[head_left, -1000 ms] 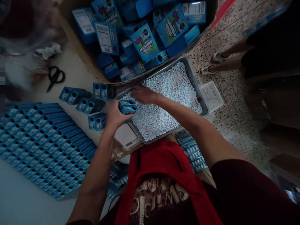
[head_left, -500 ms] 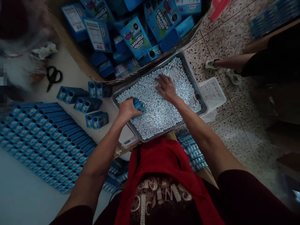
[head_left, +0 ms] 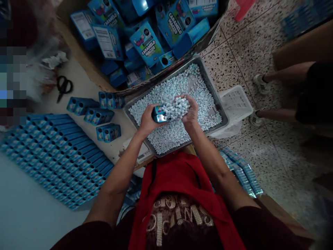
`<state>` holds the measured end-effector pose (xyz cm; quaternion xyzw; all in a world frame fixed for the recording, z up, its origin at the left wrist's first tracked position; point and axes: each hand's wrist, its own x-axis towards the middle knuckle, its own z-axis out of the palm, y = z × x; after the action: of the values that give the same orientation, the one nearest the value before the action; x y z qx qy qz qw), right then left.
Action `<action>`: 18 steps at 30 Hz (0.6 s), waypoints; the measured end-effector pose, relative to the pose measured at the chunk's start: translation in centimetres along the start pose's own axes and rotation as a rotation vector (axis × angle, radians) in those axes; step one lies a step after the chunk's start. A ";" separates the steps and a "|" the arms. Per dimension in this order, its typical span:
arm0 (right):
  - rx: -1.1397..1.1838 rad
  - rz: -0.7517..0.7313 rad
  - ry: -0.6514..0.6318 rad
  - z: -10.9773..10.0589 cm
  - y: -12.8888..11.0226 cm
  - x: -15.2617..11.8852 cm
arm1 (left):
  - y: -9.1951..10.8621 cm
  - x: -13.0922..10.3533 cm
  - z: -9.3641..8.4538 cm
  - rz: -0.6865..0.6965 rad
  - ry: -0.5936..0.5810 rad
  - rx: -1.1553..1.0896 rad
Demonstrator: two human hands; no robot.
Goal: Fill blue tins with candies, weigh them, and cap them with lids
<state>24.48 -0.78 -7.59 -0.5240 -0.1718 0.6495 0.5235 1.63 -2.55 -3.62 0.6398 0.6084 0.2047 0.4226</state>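
- Blue box: in the left hand, above the candy bed. Open end points right, at the right hand; the long axis seems to run from the left palm toward that hand, though most of the length is covered by the palm and foreshortened. Tilt: cannot tell exactly.
- Left grip: closed about the box, thumb on the near side, fingers on the far side; spread only as wide as the box.
- Right grip: cupped, half curled, holding a heap of white pieces. Heap reaches the mouth of the box; the two hands are close, with the pieces between them.
- Below both grips: metal tray with a loose layer of the same candy.
- Left of the left grip: small blue boxes in groups on the table; beyond them, a large slanted stack of similar ones.
- Far side of both grips: cardboard carton filled with larger-looking, jumbled blue packs.
- Farther left, past the groups: black scissors.
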 end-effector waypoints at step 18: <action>-0.166 -0.164 -0.250 7.7 -5.5 -6.2 | -1.2 -3.6 0.2 0.012 0.172 -0.108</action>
<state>20.01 -1.46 2.82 -0.4649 -0.3307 0.6483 0.5043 0.42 -6.16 -3.78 0.6001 0.6265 0.2938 0.4014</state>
